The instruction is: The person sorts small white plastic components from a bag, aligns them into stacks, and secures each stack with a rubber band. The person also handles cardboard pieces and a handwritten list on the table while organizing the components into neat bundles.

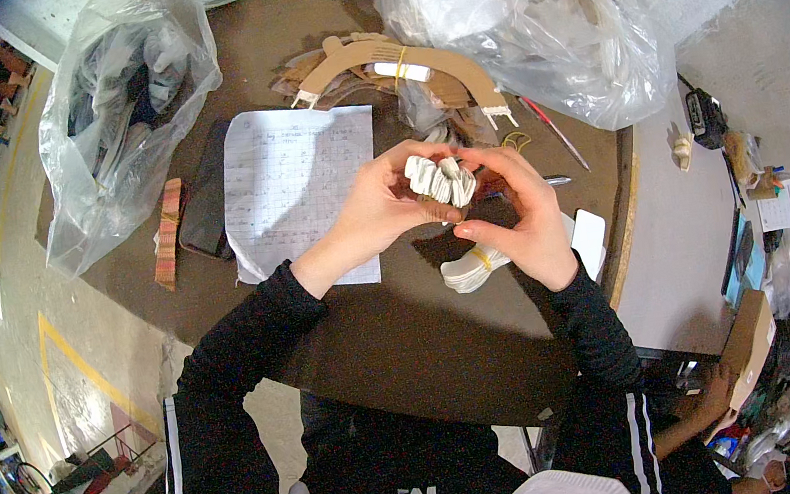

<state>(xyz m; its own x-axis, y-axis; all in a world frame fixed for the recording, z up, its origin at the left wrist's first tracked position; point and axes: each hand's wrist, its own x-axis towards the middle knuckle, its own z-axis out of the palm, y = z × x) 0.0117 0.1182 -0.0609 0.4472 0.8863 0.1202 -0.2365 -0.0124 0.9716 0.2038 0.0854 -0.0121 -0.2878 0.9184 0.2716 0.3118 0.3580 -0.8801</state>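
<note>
Paper sheet (pixel 295 180), white and handwritten, lay on the brown tabletop (pixel 377 335). Rightward, the left hand (pixel 386 198) gripped a fanned bundle of small white slips (pixel 439 180), raised above the tabletop. The right hand (pixel 523 209) curved loosely open, its forefinger at the bundle's upper right edge, near a yellow-banded white stack (pixel 467 272).

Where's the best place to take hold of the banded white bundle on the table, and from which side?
Likely the exposed left end of the white bundle, pinched across its narrow width from the near-left: that end sticks out past the yellow band, while the right hand hides the other end.
</note>
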